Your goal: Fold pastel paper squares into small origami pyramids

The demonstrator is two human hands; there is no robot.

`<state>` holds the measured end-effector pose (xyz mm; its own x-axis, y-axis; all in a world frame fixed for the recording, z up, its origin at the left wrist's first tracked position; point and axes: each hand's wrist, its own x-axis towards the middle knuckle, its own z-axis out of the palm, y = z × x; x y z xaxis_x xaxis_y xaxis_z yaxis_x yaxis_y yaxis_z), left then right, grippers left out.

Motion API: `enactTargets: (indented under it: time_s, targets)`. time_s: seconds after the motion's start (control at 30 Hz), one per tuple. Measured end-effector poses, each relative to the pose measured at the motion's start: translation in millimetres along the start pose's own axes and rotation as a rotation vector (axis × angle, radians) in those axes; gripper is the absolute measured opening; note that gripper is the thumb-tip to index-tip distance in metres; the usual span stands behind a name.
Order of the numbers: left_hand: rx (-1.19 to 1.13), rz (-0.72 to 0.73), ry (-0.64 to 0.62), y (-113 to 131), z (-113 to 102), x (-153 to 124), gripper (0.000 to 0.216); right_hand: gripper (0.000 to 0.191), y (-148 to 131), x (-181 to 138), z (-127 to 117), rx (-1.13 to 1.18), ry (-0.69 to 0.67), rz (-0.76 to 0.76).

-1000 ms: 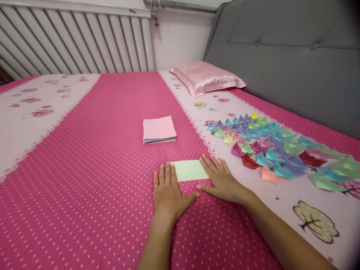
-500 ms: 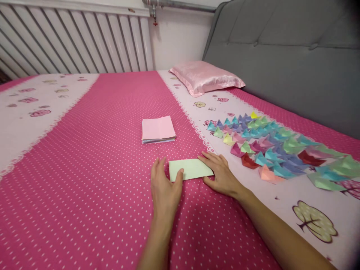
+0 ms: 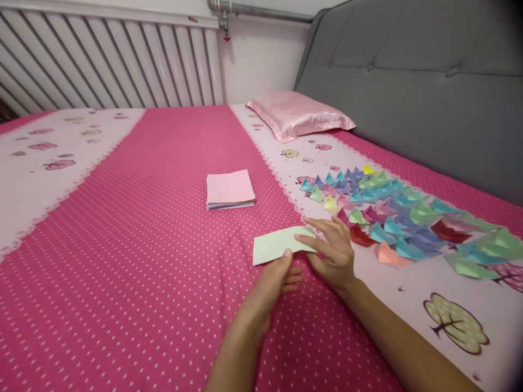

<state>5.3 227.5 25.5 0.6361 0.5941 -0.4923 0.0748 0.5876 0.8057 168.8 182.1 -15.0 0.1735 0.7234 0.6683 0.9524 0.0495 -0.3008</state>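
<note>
A light green sheet of paper (image 3: 273, 245), folded into a long rectangle, is raised slightly at a tilt above the pink dotted bedspread. My right hand (image 3: 333, 253) grips its right end, index finger across the top face and thumb underneath. At the near long edge, the thumb of my left hand (image 3: 272, 288) touches the paper. The other left fingers extend to the right below that edge, apart from the thumb and not closed round the sheet. Just beyond the paper lies a stack of square paper sheets (image 3: 231, 188), pink on top.
To the right, several rows of colourful folded paper boats (image 3: 392, 212) cover the white printed strip. A pink satin pillow (image 3: 300, 114) rests by the grey headboard (image 3: 417, 81). A white radiator (image 3: 110, 60) runs along the wall behind the bed (image 3: 134, 261).
The green paper has lifted and shifted a little right. My left hand has moved right from its left end to the near edge, and my right hand has taken hold of the right end.
</note>
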Motion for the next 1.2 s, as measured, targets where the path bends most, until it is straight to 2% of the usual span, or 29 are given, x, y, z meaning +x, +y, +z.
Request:
enactTargets:
  time_s: [0.13, 0.23, 0.37, 0.47, 0.6, 0.9, 1.2]
  targets:
    - [-0.467, 0.155, 0.098, 8.4, -7.0, 6.0, 0.036, 0.028, -12.5, -8.2, -1.9, -0.038, -0.106, -0.045]
    - [-0.573, 0.221, 0.163, 16.0, -20.3, 6.8, 0.03, 0.029, -22.7, -11.3, -1.2, 0.0, -0.14, -0.17]
    - [-0.549, 0.224, 0.133, 20.2, -36.1, 3.6, 0.032, 0.032, -29.7, -9.2, 0.5, 0.088, -0.156, -0.259]
    - [-0.496, 0.171, 0.089, 20.2, -43.6, 1.1, 0.032, 0.03, -27.1, -7.0, 3.2, 0.162, -0.198, -0.198]
    - [-0.408, 0.094, 0.053, 18.1, -48.0, -0.5, 0.029, 0.026, -21.3, -4.9, 7.5, 0.329, -0.15, -0.152]
    - [-0.297, 0.051, 0.021, 15.3, -44.7, -0.6, 0.026, 0.019, -23.8, -1.1, 6.3, 0.529, -0.209, -0.15]
    - [-0.302, 0.073, -0.041, 14.7, -36.1, -2.9, 0.03, 0.014, -28.6, 2.4, 4.7, 0.614, -0.24, 0.047]
